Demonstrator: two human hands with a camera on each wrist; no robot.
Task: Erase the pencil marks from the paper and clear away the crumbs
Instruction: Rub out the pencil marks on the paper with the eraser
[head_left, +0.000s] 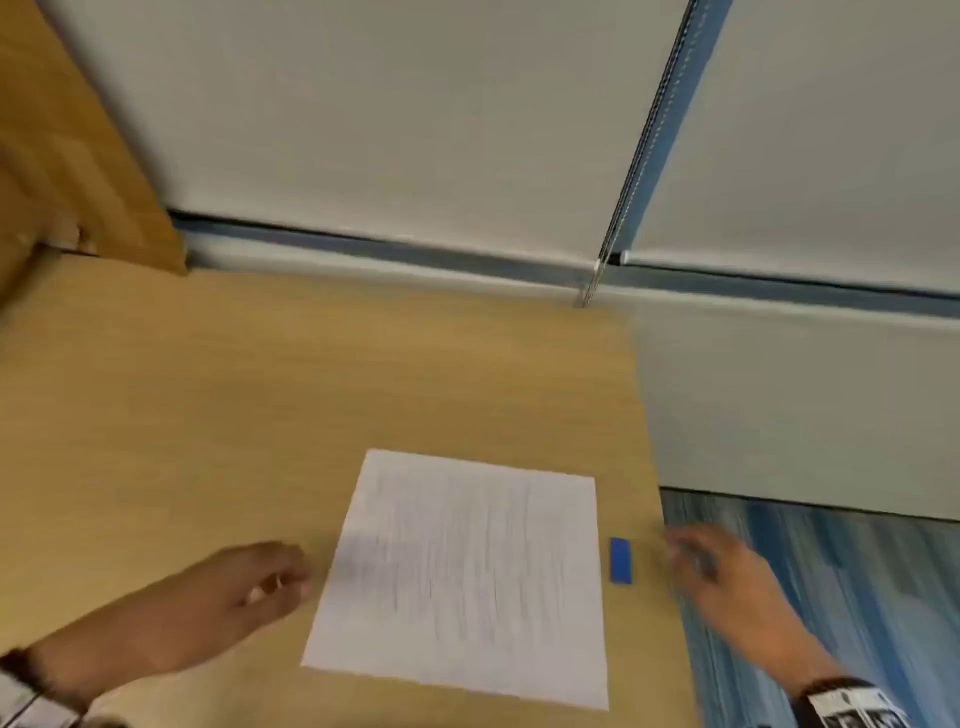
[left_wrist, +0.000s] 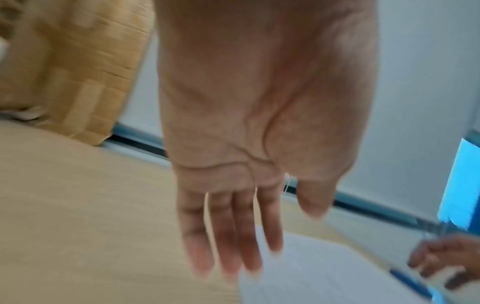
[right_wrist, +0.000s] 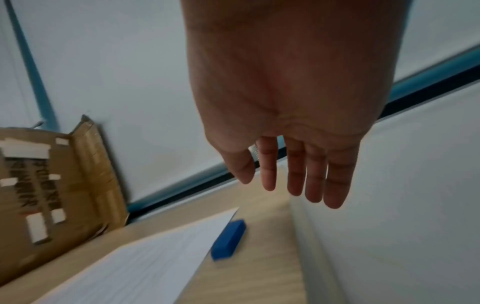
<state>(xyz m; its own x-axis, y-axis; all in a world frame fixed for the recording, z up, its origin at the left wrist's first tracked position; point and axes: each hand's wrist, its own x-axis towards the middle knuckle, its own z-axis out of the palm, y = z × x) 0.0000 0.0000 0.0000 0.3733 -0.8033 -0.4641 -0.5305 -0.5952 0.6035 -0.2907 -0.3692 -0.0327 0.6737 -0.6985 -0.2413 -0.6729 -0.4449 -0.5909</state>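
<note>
Leftmost, the left hand (head_left: 260, 577) hangs empty with straight, relaxed fingers at 9 o'clock of the paper (head_left: 467, 571). Faint pencil marks run along the sheet's long axis, toward 12 o'clock; motion blur makes them unreadable. At 3 o'clock, just beside the sheet, the blue eraser (head_left: 621, 560) lies parallel on the wooden table (head_left: 208, 415). The right hand (head_left: 717, 566), fingers loose, holds nothing. A cardboard box (right_wrist: 52, 185) carries blurred, illegible print.

we find the pencil marks (head_left: 457, 561) on the paper (head_left: 462, 587) smeared by blur, and the cardboard box (head_left: 62, 130) cut off at the left edge.
</note>
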